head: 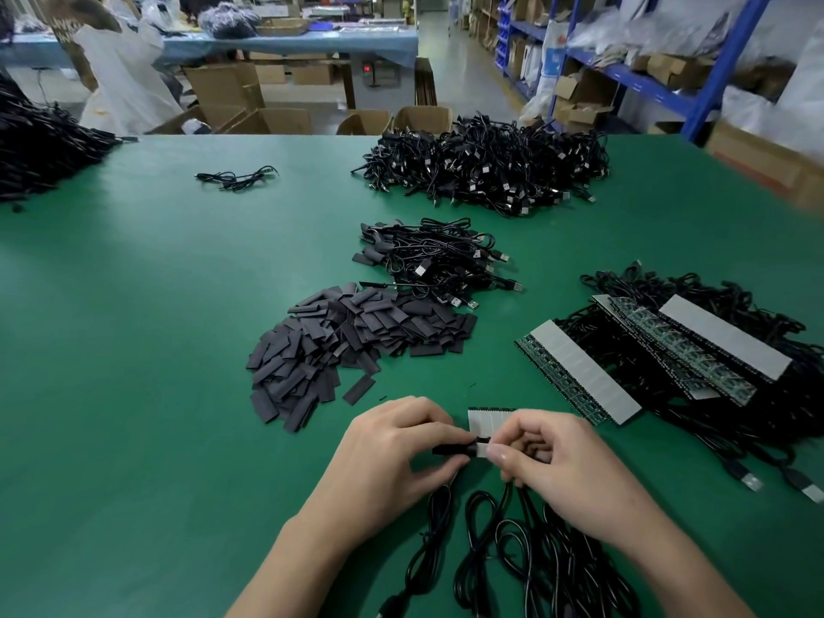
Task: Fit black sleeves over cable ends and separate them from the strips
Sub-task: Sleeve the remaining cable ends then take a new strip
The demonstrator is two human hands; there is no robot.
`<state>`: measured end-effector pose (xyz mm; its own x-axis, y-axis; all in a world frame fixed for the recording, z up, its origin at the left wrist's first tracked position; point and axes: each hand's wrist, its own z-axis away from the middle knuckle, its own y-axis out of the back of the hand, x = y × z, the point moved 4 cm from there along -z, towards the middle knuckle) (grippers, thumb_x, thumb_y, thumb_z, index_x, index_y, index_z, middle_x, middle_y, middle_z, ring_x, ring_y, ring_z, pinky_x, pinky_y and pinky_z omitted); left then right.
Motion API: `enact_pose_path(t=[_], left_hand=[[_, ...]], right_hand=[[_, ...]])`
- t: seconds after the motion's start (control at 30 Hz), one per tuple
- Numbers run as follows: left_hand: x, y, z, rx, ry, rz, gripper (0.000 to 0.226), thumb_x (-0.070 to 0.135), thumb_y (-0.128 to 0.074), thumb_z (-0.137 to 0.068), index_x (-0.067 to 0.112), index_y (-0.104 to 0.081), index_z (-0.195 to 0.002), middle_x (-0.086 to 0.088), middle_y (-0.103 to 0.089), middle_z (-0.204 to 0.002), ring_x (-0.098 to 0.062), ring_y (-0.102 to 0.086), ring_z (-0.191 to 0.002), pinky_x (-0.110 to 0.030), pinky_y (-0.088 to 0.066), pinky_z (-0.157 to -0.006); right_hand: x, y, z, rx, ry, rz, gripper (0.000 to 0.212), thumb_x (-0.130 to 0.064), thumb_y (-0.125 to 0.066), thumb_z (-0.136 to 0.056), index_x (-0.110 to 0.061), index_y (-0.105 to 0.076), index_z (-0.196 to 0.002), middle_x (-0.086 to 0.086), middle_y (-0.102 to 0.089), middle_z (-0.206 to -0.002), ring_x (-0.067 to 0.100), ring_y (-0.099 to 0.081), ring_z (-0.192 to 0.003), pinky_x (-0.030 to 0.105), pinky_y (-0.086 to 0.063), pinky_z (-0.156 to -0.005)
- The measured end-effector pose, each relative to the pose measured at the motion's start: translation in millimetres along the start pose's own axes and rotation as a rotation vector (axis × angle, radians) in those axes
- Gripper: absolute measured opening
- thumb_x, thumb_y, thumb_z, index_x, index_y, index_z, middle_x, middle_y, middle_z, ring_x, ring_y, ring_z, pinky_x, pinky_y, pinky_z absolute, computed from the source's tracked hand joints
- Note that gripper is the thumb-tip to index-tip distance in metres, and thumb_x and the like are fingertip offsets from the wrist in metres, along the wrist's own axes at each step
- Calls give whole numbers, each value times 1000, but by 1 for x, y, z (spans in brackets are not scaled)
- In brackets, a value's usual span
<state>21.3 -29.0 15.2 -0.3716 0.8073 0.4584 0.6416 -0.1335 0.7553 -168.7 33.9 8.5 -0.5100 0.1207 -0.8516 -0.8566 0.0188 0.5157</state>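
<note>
Near the front of the green table (133,350), my left hand (392,452) pinches a black sleeve (450,449) that sits over a cable end. My right hand (553,461) pinches a short white-backed strip (488,421) right beside that sleeve. Black cables (504,555) hang from the strip toward me in loops. A heap of loose flat black sleeves (348,345) lies just beyond my left hand. To the right, more strips (579,372) with white backing and green boards rest on their own tangled cables.
A small pile of sleeved USB cables (446,260) lies beyond the sleeves, and a large cable pile (490,167) sits at the table's far edge. One lone cable (236,176) lies far left. Another black heap (40,149) fills the left corner. Cardboard boxes and blue shelving (624,78) stand behind.
</note>
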Motion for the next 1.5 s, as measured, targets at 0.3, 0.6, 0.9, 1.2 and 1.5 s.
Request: enact_pose_path(t=[0.3,0.6,0.9,1.2,1.5], left_hand=[[4,-4,-1,9,-93,-49,12,29,-80,-90,25,-80,-101,12,-68,-95,-8,-63,-83,-27,-53,-73],[-2,-5,-1,77,44,158,13,25,-80,-90,25,-80,-103,14,-69,-98,-4,-68,-89,-26,-56,-77],[-15,-19,4,-139,466,641,26,49,-60,-94,31,-77,-103,-3,-72,-76,-9,-64,-66,-21,-50,-67],[-9,-13,2,-24,324,473,13,27,-67,-96,32,-77,-103,23,-73,-94,2,-67,-84,-8,-45,-75],[-6,-13,2,25,272,409,11,21,-68,-98,23,-77,-104,29,-69,-91,5,-65,-84,-5,-42,-76]], right_hand=[[5,-6,-2,-25,19,-12,15,-25,-75,-91,-37,-73,-84,-5,-75,-73,9,-68,-66,32,-59,-72],[-4,-1,0,129,182,82,14,-25,-79,-88,-37,-72,-85,-15,-73,-76,2,-67,-71,15,-50,-66],[-23,3,10,378,608,405,10,-32,-75,-89,-22,-74,-85,-20,-66,-83,2,-62,-76,28,-53,-67],[-26,3,11,425,643,336,12,-30,-78,-85,-21,-73,-78,-25,-63,-80,0,-61,-74,32,-52,-63],[-22,3,10,435,686,362,13,-26,-79,-85,-18,-74,-76,-15,-68,-77,7,-63,-72,35,-53,-61]])
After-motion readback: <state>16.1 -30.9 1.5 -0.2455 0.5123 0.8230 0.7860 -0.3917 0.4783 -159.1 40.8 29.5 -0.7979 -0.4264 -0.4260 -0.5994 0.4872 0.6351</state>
